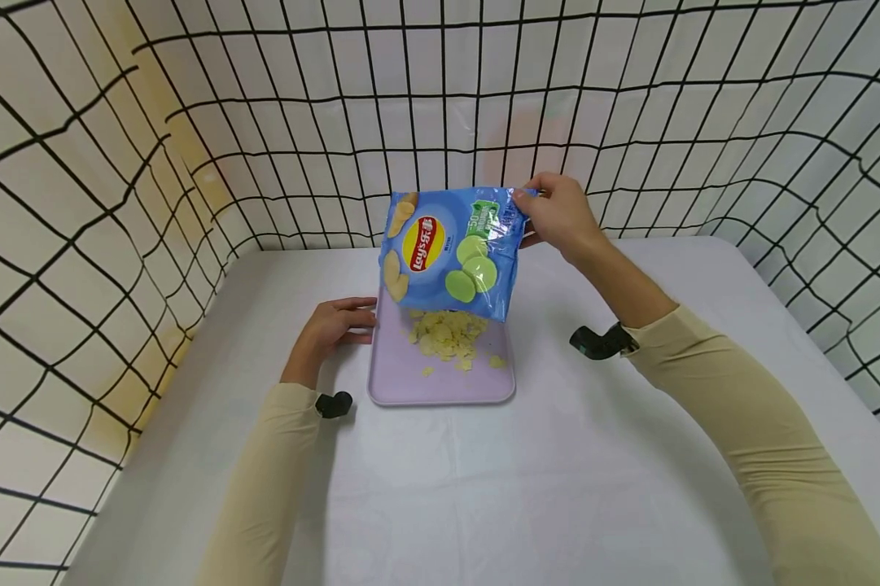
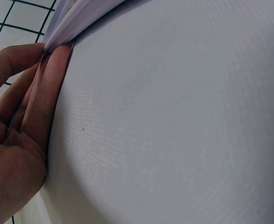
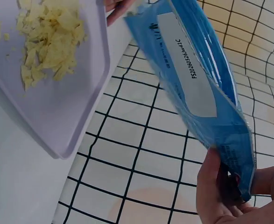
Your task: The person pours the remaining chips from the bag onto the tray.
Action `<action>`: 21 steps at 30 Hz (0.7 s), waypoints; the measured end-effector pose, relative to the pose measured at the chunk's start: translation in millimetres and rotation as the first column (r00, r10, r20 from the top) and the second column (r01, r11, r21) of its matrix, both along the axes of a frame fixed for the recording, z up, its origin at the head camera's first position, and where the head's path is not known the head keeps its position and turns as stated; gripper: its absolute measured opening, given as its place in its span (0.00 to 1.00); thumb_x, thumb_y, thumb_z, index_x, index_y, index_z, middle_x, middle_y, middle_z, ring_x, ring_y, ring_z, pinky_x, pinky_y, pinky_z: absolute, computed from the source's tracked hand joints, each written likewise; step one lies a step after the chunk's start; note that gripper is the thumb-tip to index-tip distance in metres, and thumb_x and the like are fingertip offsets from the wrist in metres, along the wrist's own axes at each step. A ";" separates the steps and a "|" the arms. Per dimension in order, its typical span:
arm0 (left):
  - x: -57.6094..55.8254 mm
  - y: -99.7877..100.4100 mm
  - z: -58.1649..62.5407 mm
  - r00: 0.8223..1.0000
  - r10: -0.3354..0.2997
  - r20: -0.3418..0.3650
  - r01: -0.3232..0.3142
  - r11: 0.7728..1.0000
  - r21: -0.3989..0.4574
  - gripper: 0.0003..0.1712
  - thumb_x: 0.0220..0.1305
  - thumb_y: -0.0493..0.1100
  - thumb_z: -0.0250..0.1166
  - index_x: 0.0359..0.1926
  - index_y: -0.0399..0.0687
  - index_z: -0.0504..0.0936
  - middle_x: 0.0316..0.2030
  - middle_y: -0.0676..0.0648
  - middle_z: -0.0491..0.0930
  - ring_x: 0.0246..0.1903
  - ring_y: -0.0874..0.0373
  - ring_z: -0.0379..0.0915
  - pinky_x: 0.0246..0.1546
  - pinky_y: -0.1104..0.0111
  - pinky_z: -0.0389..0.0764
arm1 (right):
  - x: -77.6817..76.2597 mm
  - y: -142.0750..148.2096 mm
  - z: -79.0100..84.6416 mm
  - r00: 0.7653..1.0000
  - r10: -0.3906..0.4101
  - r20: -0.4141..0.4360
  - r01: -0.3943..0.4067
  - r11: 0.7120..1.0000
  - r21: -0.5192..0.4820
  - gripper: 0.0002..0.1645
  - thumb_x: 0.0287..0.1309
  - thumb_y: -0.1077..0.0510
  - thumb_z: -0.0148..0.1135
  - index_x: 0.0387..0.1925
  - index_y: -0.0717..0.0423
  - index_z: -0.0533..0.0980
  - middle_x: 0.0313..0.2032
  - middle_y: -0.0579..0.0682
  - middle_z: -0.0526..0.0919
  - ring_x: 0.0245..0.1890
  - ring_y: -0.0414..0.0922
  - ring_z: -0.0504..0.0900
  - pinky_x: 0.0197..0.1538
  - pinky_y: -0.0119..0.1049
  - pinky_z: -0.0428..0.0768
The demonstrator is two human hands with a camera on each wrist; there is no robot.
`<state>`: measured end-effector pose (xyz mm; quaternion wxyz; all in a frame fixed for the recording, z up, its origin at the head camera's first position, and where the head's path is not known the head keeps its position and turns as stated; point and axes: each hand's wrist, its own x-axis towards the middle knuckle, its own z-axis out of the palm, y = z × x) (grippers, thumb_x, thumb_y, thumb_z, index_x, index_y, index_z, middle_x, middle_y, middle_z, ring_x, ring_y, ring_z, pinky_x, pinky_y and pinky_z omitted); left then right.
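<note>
A blue Lay's potato chip bag (image 1: 447, 252) hangs tilted above the far half of a lilac tray (image 1: 410, 391). My right hand (image 1: 560, 213) pinches the bag's upper right corner between thumb and fingers; the right wrist view shows this grip (image 3: 249, 200) and the bag's printed back. Broken potato chips (image 1: 450, 335) lie heaped on the tray under the bag, with a few loose pieces near the right rim. At the tray's left edge rests my left hand (image 1: 333, 325), its fairly straight fingertips touching the rim. The bag hides the tray's far part.
The tray stands on a white-covered table (image 1: 520, 488). A black wire grid (image 1: 440, 106) encloses the back and both sides. Dark wrist cameras (image 1: 601, 342) stick out from both cuffs.
</note>
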<state>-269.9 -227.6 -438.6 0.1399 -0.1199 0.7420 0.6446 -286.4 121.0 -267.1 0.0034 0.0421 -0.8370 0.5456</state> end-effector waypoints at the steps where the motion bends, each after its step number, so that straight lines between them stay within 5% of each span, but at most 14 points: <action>1: -0.1 0.2 0.1 1.000 0.001 0.002 -0.001 1.000 -0.001 0.28 0.65 0.36 0.68 0.66 0.43 0.78 0.61 0.37 0.78 0.40 0.58 0.86 0.42 0.65 0.90 | -0.1 0.0 -0.4 1.000 0.005 0.005 -0.005 1.000 -0.007 0.17 0.76 0.51 0.53 0.54 0.61 0.73 0.41 0.57 0.84 0.31 0.45 0.89 0.39 0.37 0.91; 12: -1.2 1.9 0.8 0.999 0.032 0.024 -0.031 0.999 -0.027 0.30 0.64 0.38 0.70 0.67 0.44 0.77 0.57 0.39 0.80 0.47 0.52 0.85 0.43 0.65 0.90 | -1.8 2.8 -0.6 1.000 0.023 0.017 -0.023 1.000 -0.007 0.25 0.72 0.54 0.60 0.63 0.62 0.74 0.47 0.61 0.83 0.32 0.42 0.89 0.40 0.32 0.90; 21: -1.7 -0.3 -2.2 1.000 0.001 -0.002 -0.001 1.000 -0.001 0.28 0.64 0.36 0.69 0.66 0.45 0.78 0.62 0.38 0.78 0.41 0.58 0.85 0.40 0.67 0.90 | -1.4 0.6 -0.4 1.000 -0.006 -0.008 0.006 0.999 0.039 0.20 0.69 0.57 0.63 0.55 0.67 0.80 0.45 0.59 0.83 0.34 0.43 0.88 0.43 0.31 0.90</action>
